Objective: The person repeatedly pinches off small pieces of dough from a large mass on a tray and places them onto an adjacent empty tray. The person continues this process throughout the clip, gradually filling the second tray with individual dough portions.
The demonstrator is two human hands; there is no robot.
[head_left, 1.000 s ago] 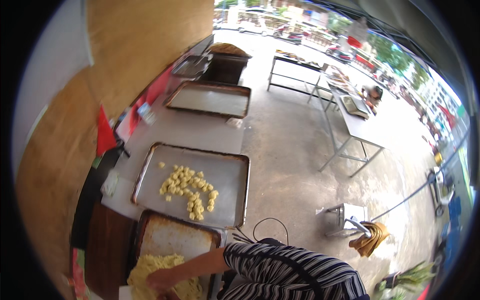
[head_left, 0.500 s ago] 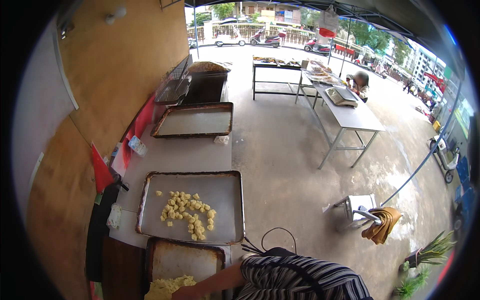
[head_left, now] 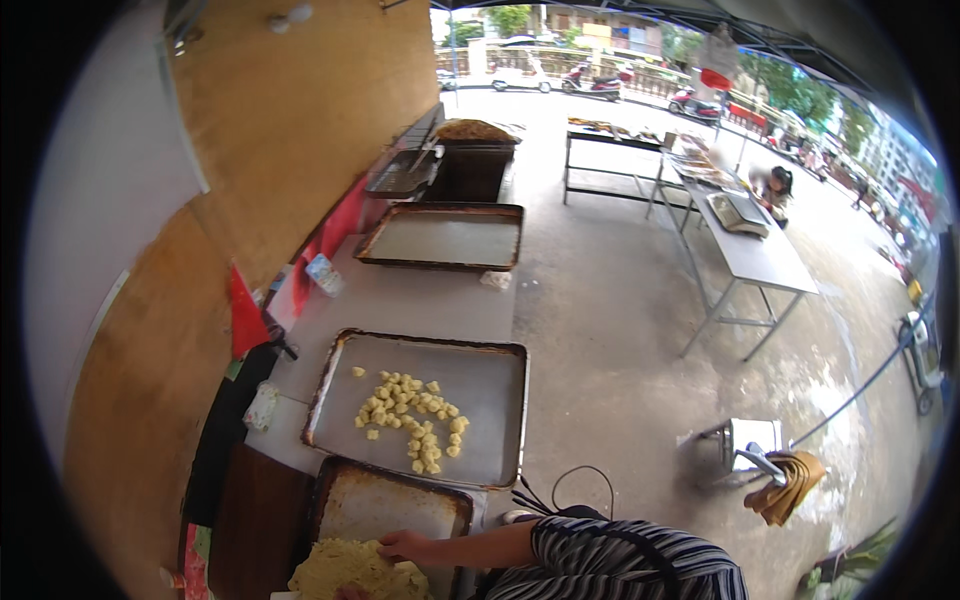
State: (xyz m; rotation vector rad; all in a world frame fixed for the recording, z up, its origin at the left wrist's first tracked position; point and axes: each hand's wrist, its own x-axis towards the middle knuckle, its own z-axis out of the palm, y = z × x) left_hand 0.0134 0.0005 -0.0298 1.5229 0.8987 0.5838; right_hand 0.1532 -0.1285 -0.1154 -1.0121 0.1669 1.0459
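Observation:
A mass of pale yellow dough (head_left: 345, 568) lies on the near baking tray (head_left: 400, 498) at the bottom. My right hand (head_left: 403, 546) reaches in from the right, its fingers bent and closed on the dough's far right edge. Of my left hand (head_left: 352, 592), only a small part shows over the dough at the lower edge; its fingers cannot be made out. Just beyond, a larger baking tray (head_left: 485, 400) holds several small yellow dough pieces (head_left: 400, 400), clustered toward its middle and left.
Farther along the counter (head_left: 430, 305) is another metal tray (head_left: 440, 238). A red cloth flag (head_left: 246, 315) and a white-and-green packet (head_left: 262, 407) line the left side. Rightward stand a stool (head_left: 750, 440) and a metal table (head_left: 765, 262) bearing a scale (head_left: 738, 214); a person (head_left: 774, 192) crouches behind it.
The view has shifted, so the surroundings sit farther right. My right hand has moved from the dough's near side to its far right edge. Part of my left hand now shows.

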